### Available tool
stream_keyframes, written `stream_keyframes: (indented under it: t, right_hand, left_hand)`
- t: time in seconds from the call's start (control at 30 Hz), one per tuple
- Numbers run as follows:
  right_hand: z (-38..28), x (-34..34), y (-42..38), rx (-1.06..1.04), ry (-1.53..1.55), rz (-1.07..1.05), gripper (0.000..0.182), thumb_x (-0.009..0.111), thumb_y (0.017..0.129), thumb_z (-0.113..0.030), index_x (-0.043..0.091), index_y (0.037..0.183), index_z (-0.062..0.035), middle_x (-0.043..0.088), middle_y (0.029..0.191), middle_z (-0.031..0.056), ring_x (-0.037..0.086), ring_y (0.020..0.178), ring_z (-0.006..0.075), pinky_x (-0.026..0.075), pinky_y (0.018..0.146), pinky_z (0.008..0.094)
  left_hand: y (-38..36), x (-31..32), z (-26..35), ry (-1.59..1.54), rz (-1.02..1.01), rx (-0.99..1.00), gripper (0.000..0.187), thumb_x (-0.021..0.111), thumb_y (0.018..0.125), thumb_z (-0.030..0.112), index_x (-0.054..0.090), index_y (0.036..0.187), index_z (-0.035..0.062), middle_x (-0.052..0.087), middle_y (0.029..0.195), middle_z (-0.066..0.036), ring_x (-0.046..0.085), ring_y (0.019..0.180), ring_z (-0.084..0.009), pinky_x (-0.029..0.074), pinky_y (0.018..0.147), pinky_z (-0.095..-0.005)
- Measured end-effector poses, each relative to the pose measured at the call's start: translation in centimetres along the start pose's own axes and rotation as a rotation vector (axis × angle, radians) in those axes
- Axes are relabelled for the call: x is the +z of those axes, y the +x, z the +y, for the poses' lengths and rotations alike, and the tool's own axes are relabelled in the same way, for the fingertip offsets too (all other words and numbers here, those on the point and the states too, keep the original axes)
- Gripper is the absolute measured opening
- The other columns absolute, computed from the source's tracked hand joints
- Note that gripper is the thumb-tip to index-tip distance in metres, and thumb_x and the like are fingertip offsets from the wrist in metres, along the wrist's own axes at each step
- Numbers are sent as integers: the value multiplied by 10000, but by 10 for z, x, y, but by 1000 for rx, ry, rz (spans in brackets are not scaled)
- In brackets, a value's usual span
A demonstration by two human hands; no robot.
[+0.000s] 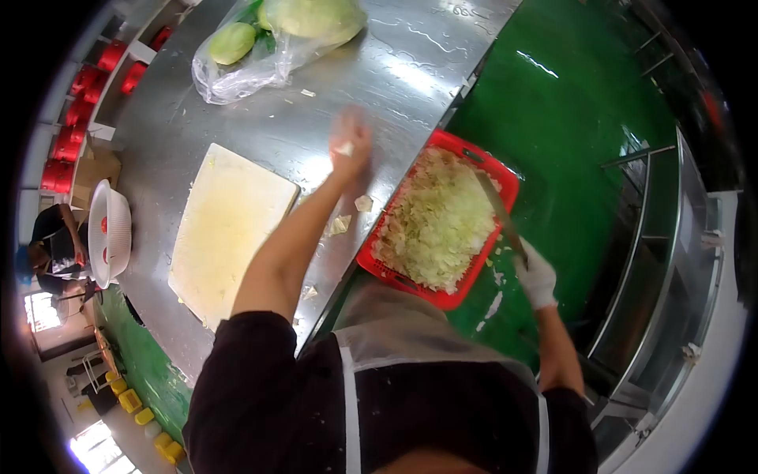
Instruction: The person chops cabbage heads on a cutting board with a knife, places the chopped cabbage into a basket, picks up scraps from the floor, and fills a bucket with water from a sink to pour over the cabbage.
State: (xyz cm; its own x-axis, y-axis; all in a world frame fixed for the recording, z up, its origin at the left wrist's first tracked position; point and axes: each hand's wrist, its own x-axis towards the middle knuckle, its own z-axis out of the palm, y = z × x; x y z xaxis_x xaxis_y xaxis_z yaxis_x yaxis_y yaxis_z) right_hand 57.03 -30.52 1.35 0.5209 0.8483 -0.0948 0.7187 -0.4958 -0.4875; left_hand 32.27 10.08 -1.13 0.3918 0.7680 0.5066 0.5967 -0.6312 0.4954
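Head view: the step in hand is judged to be the tidying of scraps from the metal table (395, 103), with cut leaves (442, 217) already heaped in the red basket (454, 300) at the table's edge. The knife (504, 215) is gripped in the right hand (537, 276), which is gloved in white, and its blade is held over the leaves on the basket's outer side. The left hand (351, 146) is blurred above the metal, between the cutting board (229, 229) and the basket; a pale scrap (345, 148) is seen at it, but whether the fingers are closed on it cannot be told. Loose pieces (340, 224) are scattered on the metal beside the board, and whole heads (312, 17) are held in a clear plastic bag (237, 83) at the far side. For the next move, the bare fingers need to be kept well apart from the blade, loose pieces need to be guided without the heap being knocked, and the basket needs to be kept steady at the edge.
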Motion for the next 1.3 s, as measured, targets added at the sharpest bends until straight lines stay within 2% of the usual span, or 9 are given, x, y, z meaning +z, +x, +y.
stream_keyframes:
  t: [0.1, 0.17, 0.3, 0.53, 0.7, 0.77, 0.87, 1.1, 1.3]
  right_hand:
    - [3, 43, -40, 133, 71, 26, 445, 654, 878, -181, 572, 1311, -112, 678, 821, 70, 623, 641, 138, 508, 622, 277]
    - [16, 75, -64, 248, 287, 5, 453, 658, 871, -141, 566, 1311, -88, 657, 790, 34, 588, 616, 92, 488, 585, 254]
    - [-8, 66, -91, 532, 393, -137, 479, 674, 854, -259, 574, 1310, -148, 706, 968, 107, 674, 770, 220, 519, 716, 325]
    - [-29, 55, -82, 532, 621, -52, 362, 671, 855, -119, 587, 1200, -49, 610, 777, 4, 540, 603, 58, 457, 518, 227]
    - [-23, 64, -69, 498, 753, -105, 367, 675, 854, -120, 559, 1195, -54, 593, 833, 23, 550, 620, 90, 500, 510, 248]
    - [-22, 72, -66, 507, 752, -127, 373, 678, 852, -119, 559, 1199, -51, 597, 859, 29, 552, 625, 91, 507, 511, 250]
    - [-26, 74, -66, 488, 761, -209, 392, 679, 849, -125, 560, 1218, -59, 596, 857, 22, 553, 633, 90, 502, 510, 245]
    - [-14, 96, -88, 397, 588, -177, 426, 680, 845, -129, 560, 1249, -61, 616, 830, 23, 556, 631, 85, 493, 520, 254]
    - [12, 105, -113, 370, 503, -134, 428, 677, 848, -127, 555, 1249, -37, 624, 830, 34, 555, 626, 89, 489, 523, 259]
  left_hand:
    - [56, 30, -143, 507, 16, 17, 447, 508, 894, 232, 532, 1301, 47, 468, 1393, -223, 420, 1298, -413, 350, 1098, -448]
    - [76, 45, -186, 570, 57, -128, 458, 469, 917, 249, 517, 1317, 29, 446, 1417, -213, 412, 1314, -384, 348, 1097, -460]
    - [59, 7, -83, 187, -285, -84, 450, 445, 935, 226, 504, 1335, 27, 483, 1380, -209, 438, 1294, -363, 336, 1088, -472]
    - [-67, 2, 108, -274, -604, 182, 513, 552, 919, 304, 488, 1331, 6, 442, 1443, -194, 371, 1365, -363, 272, 1135, -454]
    - [-112, -91, 81, -13, -571, 120, 826, 642, 838, 472, 337, 1448, 7, 253, 1552, -171, 212, 1447, -345, 188, 1119, -606]
    - [-130, -127, 38, 414, -480, -68, 988, 655, 771, 602, 308, 1456, -20, 209, 1552, -230, 142, 1457, -398, 144, 1144, -581]
    - [-144, -147, 5, 503, -666, -90, 1182, 619, 698, 742, 184, 1508, 1, 136, 1559, -269, 52, 1459, -445, 87, 1161, -566]
    - [-131, -84, 52, 424, -607, -90, 1018, 608, 806, 610, 156, 1525, 49, 99, 1567, -271, 61, 1457, -449, 123, 1139, -612]
    - [-99, -16, 81, 402, -596, 85, 672, 472, 941, 244, 190, 1519, 47, 151, 1576, -230, 107, 1471, -394, 162, 1148, -583]
